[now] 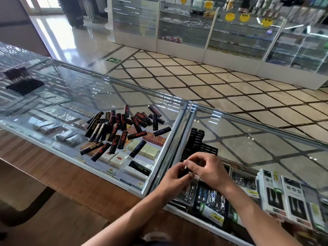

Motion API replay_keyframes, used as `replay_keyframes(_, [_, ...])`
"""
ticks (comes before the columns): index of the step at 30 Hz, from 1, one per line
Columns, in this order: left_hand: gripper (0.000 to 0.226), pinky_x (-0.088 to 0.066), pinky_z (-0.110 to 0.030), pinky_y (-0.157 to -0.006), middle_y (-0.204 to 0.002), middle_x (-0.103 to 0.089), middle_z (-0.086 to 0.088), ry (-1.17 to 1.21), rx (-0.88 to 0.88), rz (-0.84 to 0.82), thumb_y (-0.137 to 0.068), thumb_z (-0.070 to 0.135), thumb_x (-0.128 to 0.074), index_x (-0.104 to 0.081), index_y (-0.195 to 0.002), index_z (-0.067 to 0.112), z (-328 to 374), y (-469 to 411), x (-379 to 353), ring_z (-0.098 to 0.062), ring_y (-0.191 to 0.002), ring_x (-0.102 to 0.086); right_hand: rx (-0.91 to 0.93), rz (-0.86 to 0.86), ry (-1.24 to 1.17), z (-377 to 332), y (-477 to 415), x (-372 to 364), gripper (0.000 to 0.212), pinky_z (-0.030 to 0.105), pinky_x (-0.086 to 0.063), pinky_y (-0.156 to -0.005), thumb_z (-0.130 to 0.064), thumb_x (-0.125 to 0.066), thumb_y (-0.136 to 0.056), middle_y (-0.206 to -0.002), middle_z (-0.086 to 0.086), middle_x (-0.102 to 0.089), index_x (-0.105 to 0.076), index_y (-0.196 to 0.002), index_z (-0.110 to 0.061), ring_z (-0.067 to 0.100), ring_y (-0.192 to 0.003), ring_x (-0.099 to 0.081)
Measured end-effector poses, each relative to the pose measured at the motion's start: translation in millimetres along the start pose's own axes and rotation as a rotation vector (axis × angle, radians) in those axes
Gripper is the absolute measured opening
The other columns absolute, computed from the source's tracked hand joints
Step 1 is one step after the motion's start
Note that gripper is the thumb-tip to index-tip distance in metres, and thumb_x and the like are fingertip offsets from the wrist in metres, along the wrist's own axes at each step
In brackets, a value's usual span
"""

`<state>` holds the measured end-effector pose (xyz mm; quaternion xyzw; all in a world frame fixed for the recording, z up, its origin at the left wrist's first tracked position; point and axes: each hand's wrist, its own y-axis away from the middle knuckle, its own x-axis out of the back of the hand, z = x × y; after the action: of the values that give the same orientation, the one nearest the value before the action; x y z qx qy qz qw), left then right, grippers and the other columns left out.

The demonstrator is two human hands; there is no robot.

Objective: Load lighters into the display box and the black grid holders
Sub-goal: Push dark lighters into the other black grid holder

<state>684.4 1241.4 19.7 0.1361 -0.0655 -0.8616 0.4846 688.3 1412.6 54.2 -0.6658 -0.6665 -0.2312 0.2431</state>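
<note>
A loose pile of several black lighters [122,128] with red and gold print lies on the glass counter top [74,96]. To its right a black grid holder [204,150] stands on the glass with two rows of lighters [195,137] upright in it. Just in front of the holder, my left hand [175,178] and my right hand [207,167] meet, both pinching one dark lighter [184,172] between the fingertips. Most of that lighter is hidden by my fingers. Far left, a second black grid holder [24,86] sits with dark red lighters [16,72] behind it.
Cigarette packs and price tags show under the glass. A metal frame [177,137] divides two counter sections. White boxed goods [287,197] stand at the right. A wooden ledge [53,167] runs along the near side. Display cabinets line the far side of the tiled floor.
</note>
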Motion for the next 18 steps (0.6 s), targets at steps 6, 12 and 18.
replay_keyframes(6, [0.021, -0.052, -0.025, -0.060, -0.081, -0.063, -0.006, 0.319, 0.066, 0.073, -0.097, 0.009, -0.063, -0.054, -0.114, 0.001, -5, -2, 3, -0.016, -0.068, -0.061, -0.108, 0.114, -0.146, 15, 3, 16, 0.035, 0.018, -0.037, -0.049, -0.044, -0.068, -0.093, -0.049, -0.010, -0.052, -0.072, -0.071, -0.017, 0.005, -0.046, -0.045])
replay_keyframes(12, [0.022, -0.052, -0.022, -0.057, -0.079, -0.063, -0.006, 0.580, 0.052, 0.128, -0.086, 0.014, -0.067, -0.056, -0.102, 0.003, -8, -8, 5, -0.015, -0.066, -0.059, -0.157, -0.019, -0.180, 27, 14, 11, 0.040, 0.025, -0.049, -0.067, -0.055, -0.064, -0.091, -0.068, 0.002, -0.070, -0.077, -0.076, -0.020, 0.011, -0.063, -0.064])
replay_keyframes(18, [0.025, -0.052, -0.029, -0.065, -0.078, -0.066, -0.010, 0.379, -0.009, 0.227, -0.081, 0.025, -0.074, -0.064, -0.095, 0.007, -14, -9, 0, -0.019, -0.069, -0.061, -0.121, -0.020, -0.182, 29, 20, 1, 0.009, 0.018, -0.054, -0.075, -0.022, -0.078, -0.091, -0.088, -0.015, -0.077, -0.080, -0.092, -0.030, 0.004, -0.083, -0.072])
